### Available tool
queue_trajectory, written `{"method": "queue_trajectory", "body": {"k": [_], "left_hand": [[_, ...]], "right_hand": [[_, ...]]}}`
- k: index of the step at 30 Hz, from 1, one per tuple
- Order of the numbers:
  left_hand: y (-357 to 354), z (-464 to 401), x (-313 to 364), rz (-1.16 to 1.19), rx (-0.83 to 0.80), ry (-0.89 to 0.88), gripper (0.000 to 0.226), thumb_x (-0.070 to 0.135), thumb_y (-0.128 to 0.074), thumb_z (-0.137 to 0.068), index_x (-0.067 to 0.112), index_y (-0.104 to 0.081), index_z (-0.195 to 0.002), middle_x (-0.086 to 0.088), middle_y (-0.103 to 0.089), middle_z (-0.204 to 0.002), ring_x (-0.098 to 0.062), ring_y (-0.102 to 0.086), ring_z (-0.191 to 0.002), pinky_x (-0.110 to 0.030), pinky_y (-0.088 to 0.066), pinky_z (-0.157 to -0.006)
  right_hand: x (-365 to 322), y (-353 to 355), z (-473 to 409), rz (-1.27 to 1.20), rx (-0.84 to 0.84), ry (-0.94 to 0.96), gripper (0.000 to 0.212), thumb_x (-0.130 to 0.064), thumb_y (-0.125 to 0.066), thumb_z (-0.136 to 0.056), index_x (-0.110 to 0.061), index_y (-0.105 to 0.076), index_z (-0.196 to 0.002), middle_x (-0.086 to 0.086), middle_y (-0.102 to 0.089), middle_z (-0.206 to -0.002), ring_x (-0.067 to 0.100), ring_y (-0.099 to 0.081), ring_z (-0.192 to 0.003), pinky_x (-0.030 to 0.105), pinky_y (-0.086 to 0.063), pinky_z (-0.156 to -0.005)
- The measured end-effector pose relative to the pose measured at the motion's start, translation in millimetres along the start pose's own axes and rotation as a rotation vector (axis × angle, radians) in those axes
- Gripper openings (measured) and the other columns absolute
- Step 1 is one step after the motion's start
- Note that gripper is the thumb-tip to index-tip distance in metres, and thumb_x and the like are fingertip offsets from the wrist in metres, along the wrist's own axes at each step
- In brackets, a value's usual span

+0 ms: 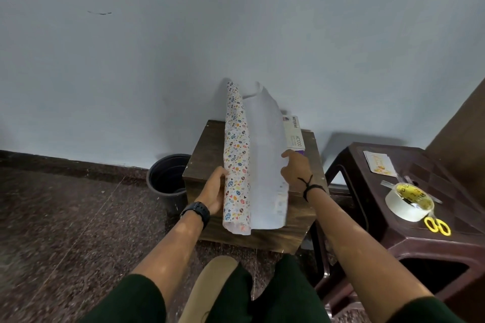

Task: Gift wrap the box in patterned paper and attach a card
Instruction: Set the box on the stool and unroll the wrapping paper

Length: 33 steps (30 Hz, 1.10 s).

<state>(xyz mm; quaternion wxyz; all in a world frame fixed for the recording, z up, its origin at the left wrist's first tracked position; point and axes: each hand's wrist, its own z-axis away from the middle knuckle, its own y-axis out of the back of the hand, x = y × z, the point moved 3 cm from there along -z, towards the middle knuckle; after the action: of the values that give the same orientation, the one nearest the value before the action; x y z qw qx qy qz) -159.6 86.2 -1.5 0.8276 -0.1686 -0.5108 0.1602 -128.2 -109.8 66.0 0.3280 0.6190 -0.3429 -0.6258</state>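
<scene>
A roll of patterned wrapping paper (236,155) lies lengthwise on a small wooden table (207,149), partly unrolled so its white underside (265,160) faces up. My left hand (214,191) grips the rolled part on the left. My right hand (295,169) holds the loose white edge on the right. A white box with printed lettering (295,134) lies behind the paper, mostly hidden by it. A small card (379,162) rests on a brown plastic stool (393,238) to the right.
On the stool also sit a roll of clear tape (408,203) and yellow-handled scissors (437,225). A black bucket (168,178) stands on the floor left of the table. A pale wall rises right behind the table. My knee shows at the bottom.
</scene>
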Motion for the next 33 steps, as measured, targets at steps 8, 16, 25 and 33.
{"method": "queue_trajectory", "body": {"k": [8,16,25,33], "left_hand": [[-0.9,-8.0,2.6,-0.455,0.089,-0.044,0.113,0.046,-0.078,-0.069,0.025,-0.001,-0.149,-0.007,-0.037,-0.147,-0.029,-0.043,-0.129,-0.049,-0.033,-0.109],[-0.1,-12.4,7.0,-0.560,0.198,-0.222,0.095,0.030,-0.081,-0.072,0.021,-0.018,-0.142,-0.005,-0.046,-0.136,-0.026,-0.050,-0.119,-0.046,-0.041,-0.104],[53.5,4.8,30.6,-0.462,0.357,-0.369,0.072,0.040,-0.069,-0.083,0.023,-0.028,-0.139,0.000,-0.054,-0.128,-0.022,-0.056,-0.113,-0.045,-0.045,-0.100],[122.1,-61.8,-1.3,-0.655,0.214,-0.205,0.081,0.069,-0.062,-0.068,0.028,-0.041,-0.135,0.001,-0.062,-0.121,-0.019,-0.062,-0.108,-0.048,-0.048,-0.097]], "right_hand": [[-18.2,-12.5,2.5,-0.238,-0.069,0.001,0.050,0.010,-0.047,-0.084,-0.005,-0.050,-0.131,0.015,-0.049,-0.133,0.024,-0.047,-0.119,0.018,-0.039,-0.083],[-41.5,-27.6,8.1,-0.371,-0.066,0.089,0.058,0.000,-0.046,-0.091,-0.018,-0.030,-0.144,0.015,-0.054,-0.124,0.020,-0.051,-0.091,0.012,-0.038,-0.050],[-105.0,-76.3,17.1,-0.381,-0.224,0.271,0.051,-0.016,-0.050,-0.095,-0.016,-0.033,-0.143,0.008,-0.047,-0.140,0.022,-0.051,-0.119,0.029,-0.046,-0.093],[-122.6,-126.6,21.1,-0.178,-0.414,0.265,0.054,-0.028,-0.042,-0.099,-0.006,-0.028,-0.146,0.012,-0.035,-0.149,0.025,-0.033,-0.137,0.029,-0.025,-0.109]]}}
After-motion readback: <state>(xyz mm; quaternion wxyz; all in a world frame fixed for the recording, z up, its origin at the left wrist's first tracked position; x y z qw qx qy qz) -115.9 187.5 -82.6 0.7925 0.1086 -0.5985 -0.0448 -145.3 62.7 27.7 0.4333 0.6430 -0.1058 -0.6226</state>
